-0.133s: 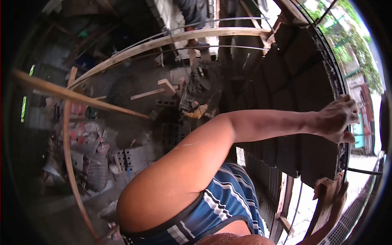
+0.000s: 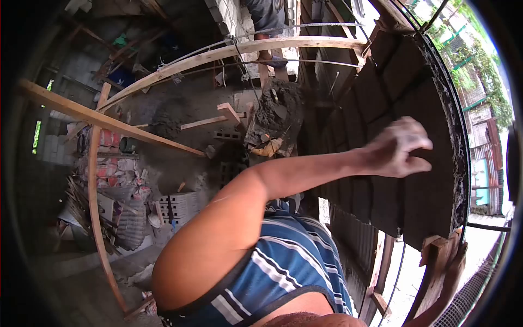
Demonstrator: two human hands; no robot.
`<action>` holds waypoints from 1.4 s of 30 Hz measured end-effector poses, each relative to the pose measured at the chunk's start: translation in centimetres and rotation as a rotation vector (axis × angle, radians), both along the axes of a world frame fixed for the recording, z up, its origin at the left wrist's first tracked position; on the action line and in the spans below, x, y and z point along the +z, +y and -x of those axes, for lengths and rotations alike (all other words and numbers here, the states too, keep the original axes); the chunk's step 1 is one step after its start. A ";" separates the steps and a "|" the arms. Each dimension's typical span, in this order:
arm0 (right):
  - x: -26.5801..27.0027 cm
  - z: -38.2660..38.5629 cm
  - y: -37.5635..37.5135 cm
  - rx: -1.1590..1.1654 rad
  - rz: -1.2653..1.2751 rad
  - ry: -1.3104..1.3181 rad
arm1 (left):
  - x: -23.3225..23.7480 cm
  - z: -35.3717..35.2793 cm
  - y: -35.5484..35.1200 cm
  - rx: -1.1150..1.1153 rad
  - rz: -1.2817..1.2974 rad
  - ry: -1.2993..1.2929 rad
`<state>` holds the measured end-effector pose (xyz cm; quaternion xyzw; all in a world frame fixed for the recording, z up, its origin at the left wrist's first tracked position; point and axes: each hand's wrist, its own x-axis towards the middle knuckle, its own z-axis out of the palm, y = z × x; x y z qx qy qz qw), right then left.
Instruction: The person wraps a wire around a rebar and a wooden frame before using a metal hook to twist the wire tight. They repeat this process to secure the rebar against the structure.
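My left hand (image 2: 400,147) hangs in front of the concrete block wall (image 2: 381,87), slightly blurred. Its fingers are curled, the thumb stands apart from them, and nothing is between them. Along the wall's rough mortar edge (image 2: 462,141) runs a thin dark rod or wire, to the right of that hand. At the lower right, my right hand (image 2: 453,267) is wrapped against a wooden post (image 2: 434,261) below the wall's corner; part of its fingers is hidden.
Wooden beams (image 2: 131,131) and a long plank (image 2: 234,50) cross in front of me. Far below lie a heap of wet mortar (image 2: 275,109), hollow blocks (image 2: 180,207) and stacked sacks (image 2: 111,171). A person's leg (image 2: 264,43) shows at the top.
My left hand has come off the wall's edge and moved left, across the block face, with the elbow bending. My right hand stays at the wooden post.
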<state>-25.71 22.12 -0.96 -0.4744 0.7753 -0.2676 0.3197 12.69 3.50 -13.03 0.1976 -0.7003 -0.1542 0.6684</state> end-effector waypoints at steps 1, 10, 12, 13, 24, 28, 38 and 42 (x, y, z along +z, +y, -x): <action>-0.9 0.0 0.0 -0.002 0.024 0.039 | -2.9 -3.1 1.1 0.005 -0.190 -0.163; -1.7 0.1 0.3 -0.030 -0.036 0.181 | -20.2 -30.2 5.5 0.518 -1.028 -0.456; -1.5 -0.8 0.6 -0.073 -0.007 0.148 | -19.4 -35.8 3.8 0.704 -1.211 -0.325; -1.4 -1.3 0.5 -0.113 0.030 0.102 | -20.5 -39.1 2.5 0.767 -0.991 -0.256; -2.5 -10.3 0.1 -0.401 0.094 0.314 | -14.7 -64.1 -16.3 1.236 -0.671 -0.227; -2.4 -12.8 -0.2 -0.464 0.058 0.355 | -15.5 -70.2 -22.7 1.128 -1.050 -0.696; -0.9 -17.1 -2.1 -0.533 -0.068 0.445 | -24.4 -74.7 -28.9 0.749 -1.659 -1.448; -1.2 -17.9 -3.5 -0.527 -0.092 0.455 | -27.9 -77.5 -30.2 0.694 -1.654 -1.521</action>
